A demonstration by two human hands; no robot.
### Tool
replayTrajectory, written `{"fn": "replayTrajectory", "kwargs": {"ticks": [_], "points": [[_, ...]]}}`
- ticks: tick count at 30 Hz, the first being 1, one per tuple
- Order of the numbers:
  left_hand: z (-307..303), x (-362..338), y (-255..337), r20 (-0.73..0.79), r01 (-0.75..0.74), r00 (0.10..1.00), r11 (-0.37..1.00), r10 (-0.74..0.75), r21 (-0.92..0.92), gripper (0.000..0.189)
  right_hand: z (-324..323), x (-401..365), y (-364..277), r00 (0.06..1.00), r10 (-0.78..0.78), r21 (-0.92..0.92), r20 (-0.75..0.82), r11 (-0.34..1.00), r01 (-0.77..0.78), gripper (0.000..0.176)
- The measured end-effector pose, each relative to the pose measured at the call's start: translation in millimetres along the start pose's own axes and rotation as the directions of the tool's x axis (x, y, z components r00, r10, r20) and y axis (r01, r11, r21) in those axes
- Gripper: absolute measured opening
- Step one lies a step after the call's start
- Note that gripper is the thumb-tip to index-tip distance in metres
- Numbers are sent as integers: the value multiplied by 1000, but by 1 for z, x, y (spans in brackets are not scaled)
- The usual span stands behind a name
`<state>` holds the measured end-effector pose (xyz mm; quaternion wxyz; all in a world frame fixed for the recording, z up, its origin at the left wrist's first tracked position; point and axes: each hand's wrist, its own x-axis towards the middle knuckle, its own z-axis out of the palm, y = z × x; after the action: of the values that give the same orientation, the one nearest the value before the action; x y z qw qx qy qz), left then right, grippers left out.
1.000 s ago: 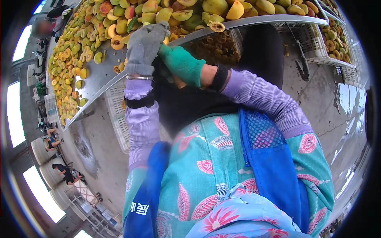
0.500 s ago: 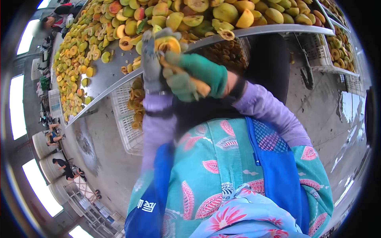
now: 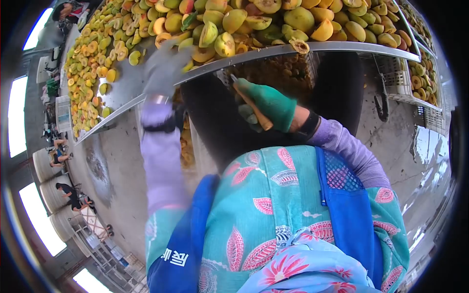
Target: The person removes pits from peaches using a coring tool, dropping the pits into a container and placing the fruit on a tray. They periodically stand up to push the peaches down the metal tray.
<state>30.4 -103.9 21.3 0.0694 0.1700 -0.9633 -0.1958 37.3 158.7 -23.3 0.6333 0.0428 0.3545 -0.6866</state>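
My left hand [image 3: 166, 71], in a grey glove, is smeared by motion over the metal table [image 3: 128, 80], beside the near edge of a heap of peaches [image 3: 234, 20]. Many of the peaches are cut in halves. My right hand [image 3: 269, 103], in a green glove, is closed around a tool with a wooden handle [image 3: 255, 108]. Its short metal tip [image 3: 234, 78] points up and left, just below the table's rim, and its exact shape is unclear. Close to my left hand lie a halved peach [image 3: 224, 45] and a greenish peach half [image 3: 208, 34].
Beneath the table, a crate [image 3: 200, 154] and a heap of brown fruit pieces [image 3: 278, 71] sit around my legs. More peaches fill a white crate [image 3: 424, 80] on the right. People [image 3: 73, 195] work far left near large round tubs [image 3: 51, 193]. The floor has wet patches.
My left hand has moved left, away from my right hand, and the peach half it held no longer shows in it. My right hand has shifted slightly right with the tool.
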Motion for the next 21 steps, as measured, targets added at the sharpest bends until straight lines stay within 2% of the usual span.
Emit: {"fn": "replayTrajectory", "kwargs": {"ticks": [1,2,3,4,5,6,7,8,10,11,13,16,17,19,21], "points": [[21,21,-15,74,-226,974,953,215,204,35,13,-2,-10,995,-54,-136,-84,990,42,42],[16,25,-13,115,-60,991,992,72,-107,37,20,-4,-16,980,-152,-235,-125,965,119,43],[7,30,-10,203,124,978,910,-46,-394,38,24,-7,-22,955,-253,-330,-156,924,191,43],[-1,33,-9,326,312,937,722,-126,-617,39,26,-7,-26,919,-352,-419,-176,872,254,44],[-9,26,-17,263,244,962,633,-66,-734,32,25,1,-29,838,-530,-574,-130,729,373,44],[-17,12,-14,246,215,968,362,41,-907,28,21,16,-30,734,-677,-700,-51,549,457,44],[-17,-4,-5,138,110,990,446,30,-888,28,23,27,-29,621,-782,-794,53,344,502,44],[-13,-20,5,27,10,999,523,25,-852,28,29,33,-28,602,-794,-838,86,269,474,43],[0,-41,22,-214,-253,965,762,153,-596,26,43,34,-35,561,-813,-913,156,99,396,43],[6,-45,28,-306,-366,919,829,250,-422,26,48,30,-39,643,-763,-943,72,157,293,38],[24,-41,29,-324,-321,932,780,161,-538,26,42,33,-37,602,-792,-942,97,123,314,42],[33,-39,38,-175,-152,984,625,25,-766,28,30,36,-28,561,-822,-924,94,138,356,44],[37,-39,39,-211,-210,974,686,84,-697,29,28,36,-27,551,-830,-915,89,150,374,44],[38,-39,49,-208,-246,968,722,143,-647,27,26,32,-25,526,-847,-917,82,143,372,44],[35,-39,62,-146,-181,983,660,108,-729,36,25,29,-23,511,-856,-915,77,143,378,43]]}}
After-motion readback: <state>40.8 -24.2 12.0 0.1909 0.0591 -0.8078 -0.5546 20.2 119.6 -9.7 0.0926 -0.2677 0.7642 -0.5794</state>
